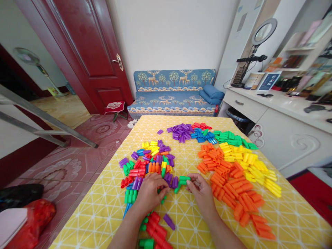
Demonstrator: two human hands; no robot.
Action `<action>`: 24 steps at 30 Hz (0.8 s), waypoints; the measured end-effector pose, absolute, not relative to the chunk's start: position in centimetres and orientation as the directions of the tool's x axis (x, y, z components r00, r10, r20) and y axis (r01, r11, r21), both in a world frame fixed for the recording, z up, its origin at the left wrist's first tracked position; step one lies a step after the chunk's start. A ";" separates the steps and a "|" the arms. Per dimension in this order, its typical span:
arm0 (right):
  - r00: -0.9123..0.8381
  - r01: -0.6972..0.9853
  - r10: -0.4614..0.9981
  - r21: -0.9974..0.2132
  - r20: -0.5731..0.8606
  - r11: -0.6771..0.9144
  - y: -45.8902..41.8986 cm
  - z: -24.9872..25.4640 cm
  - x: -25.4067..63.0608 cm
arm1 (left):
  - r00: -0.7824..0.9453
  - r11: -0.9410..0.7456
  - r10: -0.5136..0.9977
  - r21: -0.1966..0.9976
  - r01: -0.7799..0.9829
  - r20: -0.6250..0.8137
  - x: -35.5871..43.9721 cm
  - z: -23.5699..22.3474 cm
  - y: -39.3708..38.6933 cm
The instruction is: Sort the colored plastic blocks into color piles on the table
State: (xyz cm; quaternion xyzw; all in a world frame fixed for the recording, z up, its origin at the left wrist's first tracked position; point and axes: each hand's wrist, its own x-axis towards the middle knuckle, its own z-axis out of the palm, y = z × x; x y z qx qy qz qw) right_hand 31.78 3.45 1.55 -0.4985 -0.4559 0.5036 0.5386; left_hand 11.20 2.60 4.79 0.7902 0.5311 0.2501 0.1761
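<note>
My left hand (150, 192) lies knuckles up on a joined cluster of coloured plastic tube pieces (149, 166), fingers curled over purple pieces (171, 180). My right hand (199, 188) pinches the end of a green tube piece (184, 178) that meets the cluster's right edge. A pile of loose orange pieces (228, 183) lies just right of this hand, with yellow pieces (256, 171) beyond. What the left fingers grip is hidden.
Everything sits on a table with a yellow patterned cloth (192, 221). Purple (181, 131), blue (202, 135) and green piles (232, 138) lie at the far side. Red and green pieces (155, 230) lie near my left forearm. A white cabinet (282, 135) stands at the right.
</note>
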 end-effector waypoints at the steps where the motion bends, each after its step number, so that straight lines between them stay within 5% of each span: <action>1: 0.077 -0.088 0.997 -0.996 -0.009 -0.002 3.5 1.5 31.8 | 0.310 -0.374 0.927 0.545 0.750 0.210 11.2 4.8 2.6; 12: 0.095 -0.120 0.995 -0.993 -0.014 -0.003 3.4 2.6 32.0 | 0.291 -0.366 0.931 0.557 0.745 0.221 11.2 4.7 2.7; 16: 0.144 -0.079 0.986 -0.992 0.084 0.096 4.8 5.8 34.4 | 0.293 -0.367 0.930 0.577 0.729 0.221 11.1 4.9 2.6; 21: 0.317 0.180 0.899 -0.950 0.301 0.255 12.3 9.2 41.6 | 0.290 -0.362 0.932 0.590 0.722 0.218 11.1 5.0 2.7; 24: 0.430 0.489 0.834 -0.865 0.346 0.107 18.0 9.3 46.9 | 0.296 -0.367 0.930 0.593 0.716 0.218 11.1 4.9 2.7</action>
